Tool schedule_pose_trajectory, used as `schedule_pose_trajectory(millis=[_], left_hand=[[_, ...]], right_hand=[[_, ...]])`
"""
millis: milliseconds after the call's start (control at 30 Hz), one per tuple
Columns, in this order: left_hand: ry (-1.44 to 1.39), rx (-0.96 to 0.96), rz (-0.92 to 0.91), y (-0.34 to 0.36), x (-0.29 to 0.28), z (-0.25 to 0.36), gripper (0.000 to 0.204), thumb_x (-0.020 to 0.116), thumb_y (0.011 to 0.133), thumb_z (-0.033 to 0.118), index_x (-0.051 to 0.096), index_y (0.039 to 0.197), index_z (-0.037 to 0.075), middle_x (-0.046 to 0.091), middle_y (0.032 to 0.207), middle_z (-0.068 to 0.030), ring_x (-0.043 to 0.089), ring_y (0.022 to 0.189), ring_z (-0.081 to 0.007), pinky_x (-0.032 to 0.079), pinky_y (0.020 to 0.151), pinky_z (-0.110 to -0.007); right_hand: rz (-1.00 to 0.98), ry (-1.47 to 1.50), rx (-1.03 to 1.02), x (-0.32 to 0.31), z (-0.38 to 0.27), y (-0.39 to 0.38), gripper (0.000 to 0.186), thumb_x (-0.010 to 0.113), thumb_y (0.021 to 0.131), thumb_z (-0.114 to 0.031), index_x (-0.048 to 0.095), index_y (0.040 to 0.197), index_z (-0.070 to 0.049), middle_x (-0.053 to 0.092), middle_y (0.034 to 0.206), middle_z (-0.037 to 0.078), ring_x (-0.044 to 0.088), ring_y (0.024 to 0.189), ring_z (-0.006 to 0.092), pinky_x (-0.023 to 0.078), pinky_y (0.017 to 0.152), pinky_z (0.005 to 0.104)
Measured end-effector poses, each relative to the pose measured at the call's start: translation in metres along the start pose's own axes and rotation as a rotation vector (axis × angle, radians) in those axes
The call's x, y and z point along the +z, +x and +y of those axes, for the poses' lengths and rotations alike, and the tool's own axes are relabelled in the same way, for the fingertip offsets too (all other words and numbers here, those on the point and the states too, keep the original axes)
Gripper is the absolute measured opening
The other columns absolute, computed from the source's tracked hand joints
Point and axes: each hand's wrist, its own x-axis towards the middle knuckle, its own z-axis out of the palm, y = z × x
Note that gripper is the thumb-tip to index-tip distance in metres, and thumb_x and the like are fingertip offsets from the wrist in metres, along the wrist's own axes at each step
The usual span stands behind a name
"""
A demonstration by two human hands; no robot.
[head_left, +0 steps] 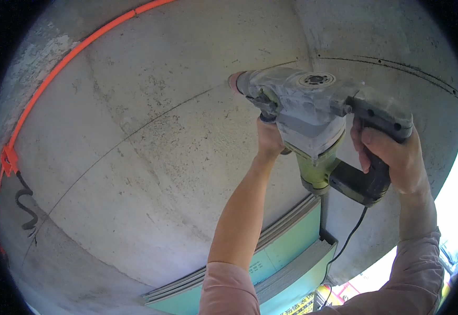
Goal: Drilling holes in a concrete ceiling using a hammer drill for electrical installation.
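Around the rear handle (368, 184) of a dusty green rotary hammer (313, 118), closed with the fingers of the right hand (397, 152), curled through the loop; cannot tell whether pressing the trigger. Under the front housing, wrapped with the left hand (270, 137) about a side handle (267, 118), with fingers mostly hidden. Held up between both hands before the concrete wall (166, 173), with the reddish nose collar (233, 83) toward the left, close to a dark marked line (151, 123); cannot make out a bit, nor tell whether touching the wall. Looks like drilling along that line, or lining up for it. For the next move, probably best to square the nose to the mark, brace both arms and press evenly, minding the black power cord (351, 233) down from the handle. To the far right, on the adjoining wall (391, 31), marked with a second line (380, 61), perhaps drilled in spots. Down beyond the hands, stacked with green boards (297, 228). To the far left, edged by an orange conduit (55, 71) and hung with a dark, curled cable (20, 197)
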Motion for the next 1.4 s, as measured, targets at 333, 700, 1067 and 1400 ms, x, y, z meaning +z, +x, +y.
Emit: schedule_pose_trajectory(millis=[333, 700, 1067, 1400], left_hand=[[0.111, 0.043, 0.077, 0.008, 0.005, -0.012, 0.057, 0.077, 0.082, 0.023, 0.054, 0.128, 0.001, 0.063, 0.122, -0.0065, 0.057, 0.110, -0.0165, 0.045, 0.096, -0.033], [0.095, 0.067, -0.006, 0.024, -0.020, -0.035, 0.058, 0.075, 0.085, 0.020, 0.050, 0.134, 0.003, 0.058, 0.129, -0.0074, 0.053, 0.117, -0.0165, 0.042, 0.101, -0.035], [0.478, 0.266, -0.128, 0.023, -0.025, -0.034, 0.066, 0.076, 0.084, 0.017, 0.043, 0.140, 0.003, 0.052, 0.137, -0.0077, 0.049, 0.123, -0.0187, 0.038, 0.107, -0.036], [0.050, 0.050, -0.054, 0.023, -0.040, -0.039, 0.060, 0.072, 0.088, 0.018, 0.044, 0.139, 0.005, 0.052, 0.136, -0.0072, 0.049, 0.122, -0.0176, 0.039, 0.105, -0.036]], right_hand=[[-0.133, -0.193, -0.059, -0.014, -0.004, 0.015, 0.014, 0.065, 0.088, -0.015, 0.062, 0.088, -0.002, 0.059, 0.070, 0.001, 0.057, 0.054, 0.0085, 0.046, 0.050, 0.0261], [-0.095, -0.284, 0.051, -0.012, -0.010, 0.019, 0.029, 0.070, 0.087, -0.018, 0.059, 0.103, 0.002, 0.060, 0.069, 0.001, 0.058, 0.058, 0.0084, 0.046, 0.054, 0.0279], [-0.106, -0.227, 0.058, -0.014, -0.002, 0.015, 0.029, 0.070, 0.087, -0.018, 0.058, 0.104, 0.002, 0.058, 0.066, 0.000, 0.059, 0.060, 0.0083, 0.046, 0.055, 0.0275], [-0.185, -0.282, 0.003, -0.014, 0.009, 0.015, 0.028, 0.070, 0.087, -0.016, 0.059, 0.106, 0.002, 0.061, 0.078, 0.002, 0.061, 0.064, 0.0098, 0.048, 0.060, 0.0281]])
